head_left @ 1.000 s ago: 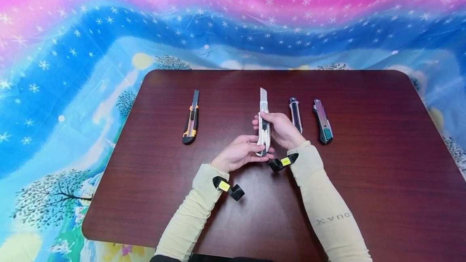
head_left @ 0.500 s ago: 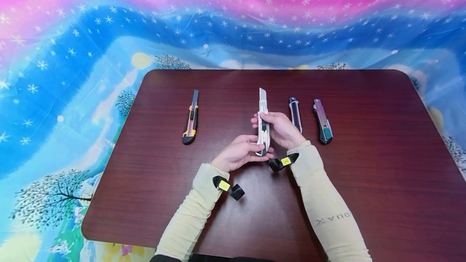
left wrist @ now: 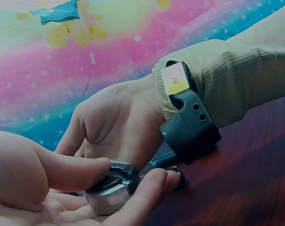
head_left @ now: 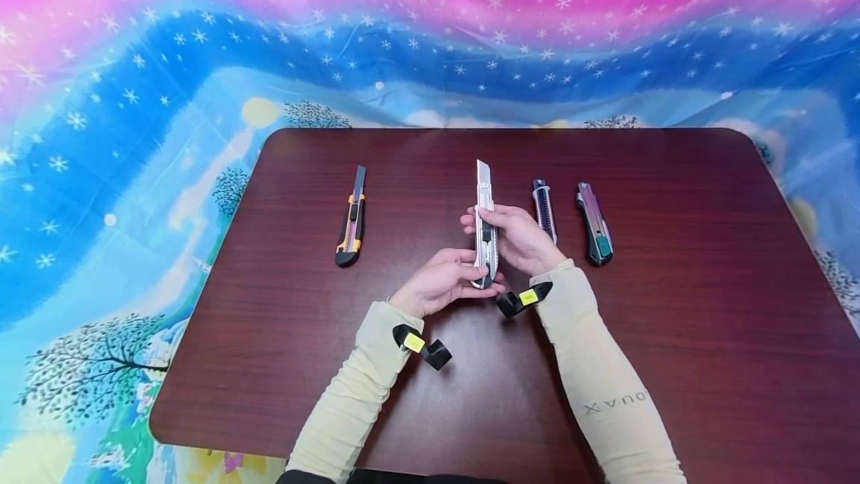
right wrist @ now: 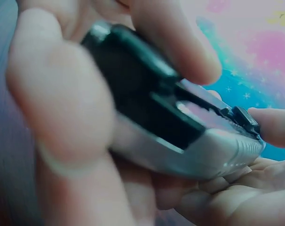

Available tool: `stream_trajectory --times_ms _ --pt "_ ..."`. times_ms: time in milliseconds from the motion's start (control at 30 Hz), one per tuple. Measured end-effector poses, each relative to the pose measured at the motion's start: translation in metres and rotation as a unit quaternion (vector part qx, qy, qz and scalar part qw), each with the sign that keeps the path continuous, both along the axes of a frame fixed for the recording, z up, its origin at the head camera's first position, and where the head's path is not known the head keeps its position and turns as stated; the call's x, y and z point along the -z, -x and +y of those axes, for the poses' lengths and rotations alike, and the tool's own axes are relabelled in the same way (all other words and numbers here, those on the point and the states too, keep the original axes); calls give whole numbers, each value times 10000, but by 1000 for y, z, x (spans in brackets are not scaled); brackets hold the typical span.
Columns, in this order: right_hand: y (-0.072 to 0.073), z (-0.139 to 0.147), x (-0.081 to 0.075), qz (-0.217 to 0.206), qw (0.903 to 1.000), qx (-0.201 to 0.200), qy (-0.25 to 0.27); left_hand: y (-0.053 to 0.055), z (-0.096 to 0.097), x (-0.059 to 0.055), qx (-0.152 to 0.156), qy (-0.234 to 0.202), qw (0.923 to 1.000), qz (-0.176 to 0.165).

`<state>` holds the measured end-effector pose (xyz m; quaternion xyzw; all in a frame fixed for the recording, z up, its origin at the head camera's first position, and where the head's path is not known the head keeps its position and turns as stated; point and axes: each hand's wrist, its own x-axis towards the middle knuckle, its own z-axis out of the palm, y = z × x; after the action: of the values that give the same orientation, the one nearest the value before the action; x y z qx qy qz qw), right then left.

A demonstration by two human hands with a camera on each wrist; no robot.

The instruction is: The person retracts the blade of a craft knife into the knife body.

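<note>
A silver box cutter [head_left: 481, 251] with a black slider is held over the middle of the table, its blade [head_left: 484, 172] extended and pointing to the far side. My left hand [head_left: 437, 284] grips its near end; in the left wrist view the thumb presses on the black end cap [left wrist: 109, 183]. Higher up the handle, my right hand [head_left: 525, 236] holds the body from the right. Its thumb lies at the slider [right wrist: 246, 118] in the right wrist view. There, the left hand's blurred fingers [right wrist: 62, 99] partly cover the cutter's near end.
On the brown table [head_left: 282, 364], a yellow-and-black box cutter [head_left: 351, 226] with its blade out lies at the left. To the right lie a grey-and-black cutter [head_left: 543, 208], partly behind the right hand, and a green-and-black one [head_left: 594, 226]. A patterned cloth [head_left: 430, 43] hangs behind.
</note>
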<state>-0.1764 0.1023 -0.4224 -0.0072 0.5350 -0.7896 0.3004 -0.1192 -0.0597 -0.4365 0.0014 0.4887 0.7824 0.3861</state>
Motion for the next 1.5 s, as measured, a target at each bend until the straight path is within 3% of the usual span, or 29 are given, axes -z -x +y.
stream_trajectory --times_ms 367,967,1500 --pt "0 2 -1 -25 9999 -84 104 0 0 -3 -166 54 9998 -42" --pt "2 2 -2 -252 9987 -225 372 0 0 -3 -160 74 9998 34" --pt "0 5 0 -462 9947 -274 881 1 2 0 -283 90 9996 -43"
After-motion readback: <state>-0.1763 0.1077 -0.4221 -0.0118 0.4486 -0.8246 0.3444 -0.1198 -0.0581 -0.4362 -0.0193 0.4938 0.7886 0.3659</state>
